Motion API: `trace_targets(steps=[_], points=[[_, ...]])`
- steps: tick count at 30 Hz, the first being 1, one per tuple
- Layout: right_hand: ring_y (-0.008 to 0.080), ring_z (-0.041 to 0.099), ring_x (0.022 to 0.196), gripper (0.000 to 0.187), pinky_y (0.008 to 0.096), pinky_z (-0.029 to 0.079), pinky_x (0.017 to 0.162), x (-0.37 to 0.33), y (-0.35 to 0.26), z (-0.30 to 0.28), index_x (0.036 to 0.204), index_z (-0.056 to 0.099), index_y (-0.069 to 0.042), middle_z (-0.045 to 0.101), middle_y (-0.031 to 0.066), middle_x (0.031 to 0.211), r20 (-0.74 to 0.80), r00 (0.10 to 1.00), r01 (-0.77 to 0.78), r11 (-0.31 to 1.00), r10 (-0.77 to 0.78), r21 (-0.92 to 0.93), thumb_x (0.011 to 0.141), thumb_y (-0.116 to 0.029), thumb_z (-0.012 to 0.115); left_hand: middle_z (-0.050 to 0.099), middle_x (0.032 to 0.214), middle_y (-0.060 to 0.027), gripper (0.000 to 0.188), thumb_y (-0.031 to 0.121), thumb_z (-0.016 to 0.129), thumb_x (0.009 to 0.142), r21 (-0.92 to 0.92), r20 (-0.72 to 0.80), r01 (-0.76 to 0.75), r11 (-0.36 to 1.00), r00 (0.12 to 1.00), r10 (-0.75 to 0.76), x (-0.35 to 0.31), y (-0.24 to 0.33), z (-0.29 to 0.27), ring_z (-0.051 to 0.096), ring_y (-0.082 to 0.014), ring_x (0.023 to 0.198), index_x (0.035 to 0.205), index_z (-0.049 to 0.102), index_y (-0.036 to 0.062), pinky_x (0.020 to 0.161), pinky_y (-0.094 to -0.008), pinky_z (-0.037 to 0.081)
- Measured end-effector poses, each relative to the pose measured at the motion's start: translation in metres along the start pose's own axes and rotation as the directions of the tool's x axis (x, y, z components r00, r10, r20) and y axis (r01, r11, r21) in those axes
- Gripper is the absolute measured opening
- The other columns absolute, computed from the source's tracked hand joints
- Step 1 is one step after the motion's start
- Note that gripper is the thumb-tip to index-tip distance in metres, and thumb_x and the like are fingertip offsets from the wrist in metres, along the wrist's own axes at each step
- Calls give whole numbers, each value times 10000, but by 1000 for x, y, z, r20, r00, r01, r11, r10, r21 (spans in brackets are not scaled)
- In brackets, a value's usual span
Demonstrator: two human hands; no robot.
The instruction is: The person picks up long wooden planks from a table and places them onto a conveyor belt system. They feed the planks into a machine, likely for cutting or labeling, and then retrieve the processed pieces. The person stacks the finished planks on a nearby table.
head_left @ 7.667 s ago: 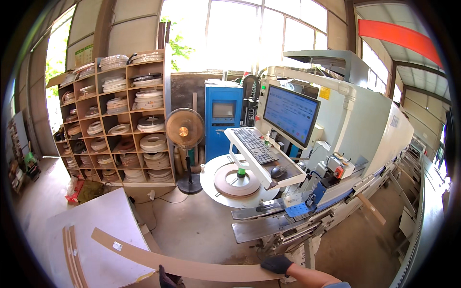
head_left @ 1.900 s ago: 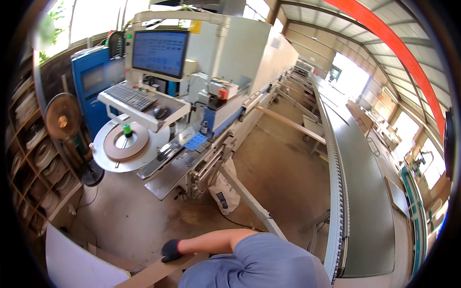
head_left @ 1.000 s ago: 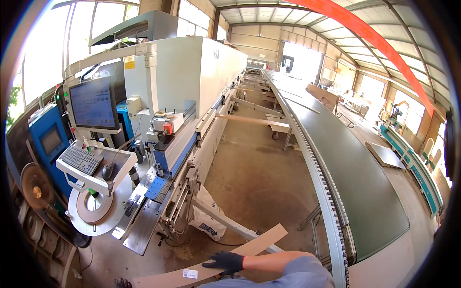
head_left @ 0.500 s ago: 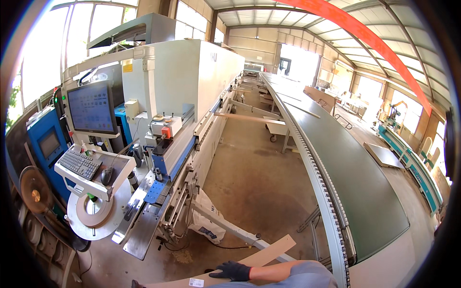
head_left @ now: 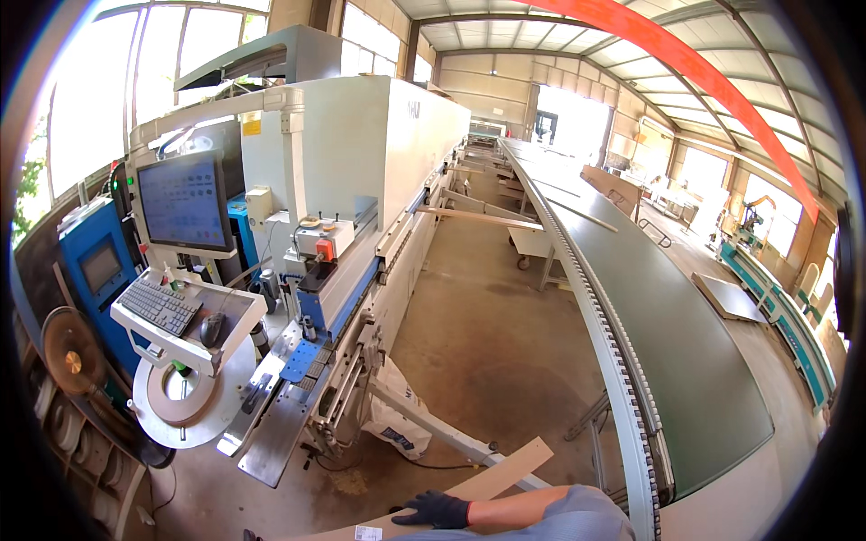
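Observation:
A long light-brown board (head_left: 505, 471) stretches along the bottom of the head view, with a small white label (head_left: 368, 533) on it. My right hand (head_left: 435, 510), in a dark glove with a red cuff, lies over this board with its fingers stretched out and apart. At the bottom edge, left of the label, a small dark tip (head_left: 253, 535) shows, probably my gloved left hand; its fingers are mostly cut off. Just ahead of the board runs a grey support bar (head_left: 433, 431) of the machine.
On the left stands a large white machine (head_left: 343, 135) with a monitor (head_left: 185, 203), keyboard (head_left: 161, 307) and a round reel (head_left: 185, 397). A roller-edged conveyor (head_left: 667, 316) with a dark green top runs along the right. A white sack (head_left: 397, 419) sits under the machine's end.
The whole view has shifted slightly, so the surroundings sit a little farther right. My right hand stays on the board, which has barely moved.

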State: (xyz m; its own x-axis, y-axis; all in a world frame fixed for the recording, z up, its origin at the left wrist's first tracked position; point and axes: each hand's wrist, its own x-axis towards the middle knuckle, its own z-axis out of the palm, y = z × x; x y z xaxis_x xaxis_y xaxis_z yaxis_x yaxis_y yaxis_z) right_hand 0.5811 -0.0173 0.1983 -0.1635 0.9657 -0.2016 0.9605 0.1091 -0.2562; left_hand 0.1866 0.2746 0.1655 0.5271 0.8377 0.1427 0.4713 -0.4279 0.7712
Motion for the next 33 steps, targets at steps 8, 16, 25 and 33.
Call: trace_targets(steps=[8,16,25,33], points=[[403,578,1167,733,485,457,959,-5,4,19,1566,339,-356,522,220,1386,-75,984,-153,983,161,103,894,-267,620,553,1405,-257,420,139,661,954,-355,28,275,893,958,-284,-27,10,15,598,-325,1232,1305,586,-79,1028,-390,492],[420,583,1104,774,499,478,900,22,31,3,1561,363,-329,552,231,1242,-201,861,-423,878,467,225,869,-480,676,627,1321,-204,386,141,648,972,-527,195,326,785,945,-262,8,83,63,592,-299,1218,1301,605,-54,1021,-400,505],[380,604,1001,779,483,490,802,71,77,-23,1521,427,-293,576,193,1102,-317,768,-512,831,556,216,814,-388,739,546,1381,-152,639,165,694,878,-791,256,234,566,966,-43,159,132,196,520,-234,1280,1436,469,-48,1099,-332,397],[422,584,1115,796,519,473,907,118,108,-35,1508,452,-291,577,248,1274,-297,829,-438,880,474,183,788,-422,766,518,1425,-165,676,254,635,910,-643,91,73,763,996,-19,245,115,247,486,-249,1318,1476,430,-55,1143,-367,352]])
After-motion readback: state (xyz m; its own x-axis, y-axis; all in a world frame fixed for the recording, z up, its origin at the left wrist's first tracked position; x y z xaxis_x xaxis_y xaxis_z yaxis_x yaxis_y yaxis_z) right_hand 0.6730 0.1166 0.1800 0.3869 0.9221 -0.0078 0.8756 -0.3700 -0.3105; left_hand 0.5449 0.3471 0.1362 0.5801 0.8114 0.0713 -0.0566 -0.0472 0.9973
